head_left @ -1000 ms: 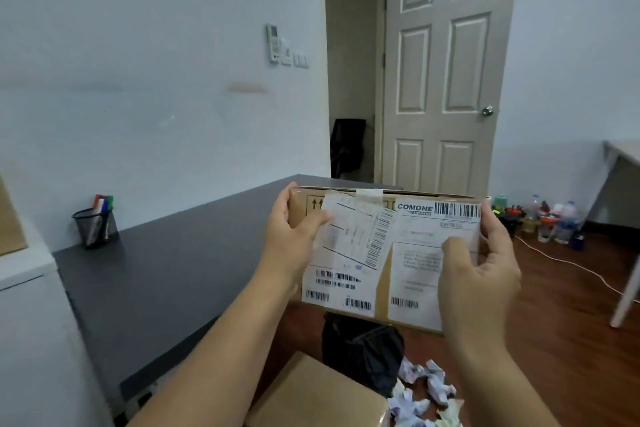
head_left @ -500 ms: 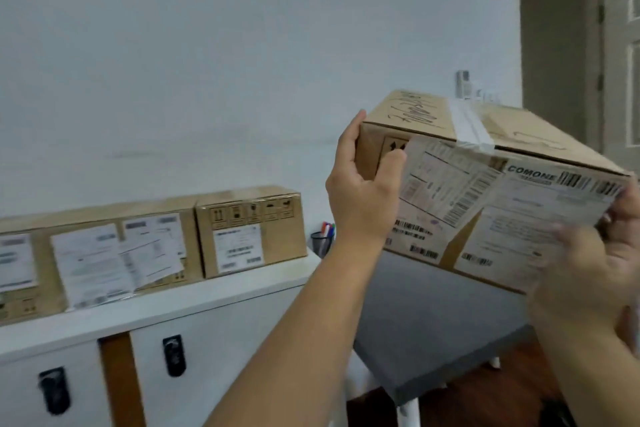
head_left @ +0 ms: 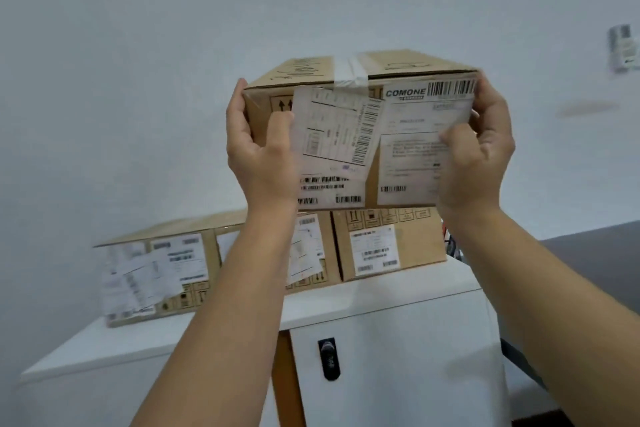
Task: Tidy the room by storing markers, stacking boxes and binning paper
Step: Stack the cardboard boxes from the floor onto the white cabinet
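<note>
I hold a taped cardboard box (head_left: 349, 128) with white shipping labels up in the air, level, in front of the wall. My left hand (head_left: 258, 149) grips its left end and my right hand (head_left: 474, 149) grips its right end. Below it a row of labelled cardboard boxes rests on a white cabinet (head_left: 363, 302): a long one at the left (head_left: 156, 270), a middle one (head_left: 308, 250) partly behind my left arm, and a smaller one at the right (head_left: 391, 243). The held box hangs just above the right and middle boxes.
The cabinet front has a black latch (head_left: 328, 357) and a wooden strip beside it. A grey table (head_left: 588, 246) extends to the right of the cabinet. A white remote holder (head_left: 623, 52) hangs on the wall at upper right.
I have turned left from the grey table and door toward the white cabinet, carrying the box. The box has risen and now hangs over the row of boxes.
</note>
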`<action>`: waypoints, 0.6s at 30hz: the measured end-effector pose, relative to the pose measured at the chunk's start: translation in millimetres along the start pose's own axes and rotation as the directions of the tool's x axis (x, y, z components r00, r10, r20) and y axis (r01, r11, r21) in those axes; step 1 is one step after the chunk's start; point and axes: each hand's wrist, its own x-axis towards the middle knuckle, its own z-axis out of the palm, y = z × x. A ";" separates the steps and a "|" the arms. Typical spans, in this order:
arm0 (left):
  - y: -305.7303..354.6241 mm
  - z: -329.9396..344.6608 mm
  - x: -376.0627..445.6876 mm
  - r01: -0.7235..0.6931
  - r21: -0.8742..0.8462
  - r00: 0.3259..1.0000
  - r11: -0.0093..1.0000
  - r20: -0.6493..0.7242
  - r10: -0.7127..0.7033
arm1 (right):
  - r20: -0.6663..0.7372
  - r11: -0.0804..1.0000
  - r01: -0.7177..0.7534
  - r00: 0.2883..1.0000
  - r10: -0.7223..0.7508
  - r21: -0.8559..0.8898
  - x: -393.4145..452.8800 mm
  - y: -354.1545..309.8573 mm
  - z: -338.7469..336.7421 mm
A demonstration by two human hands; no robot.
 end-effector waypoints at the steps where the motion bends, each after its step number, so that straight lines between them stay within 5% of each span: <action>1: -1.1 -13.9 10.7 -0.006 -0.003 1.000 1.000 -0.014 0.006 | 0.013 1.000 -0.012 1.000 0.012 0.011 -4.0 7.0 15.8; 9: -6.1 -125.0 94.3 -0.041 0.089 0.987 0.995 -0.151 0.054 | 0.185 0.987 -0.154 0.972 0.144 0.044 -39.5 60.3 139.0; 18: -44.6 -244.7 160.2 0.054 0.333 0.932 0.941 -0.356 0.073 | 0.420 0.946 -0.302 0.848 0.324 -0.120 -87.6 126.0 247.8</action>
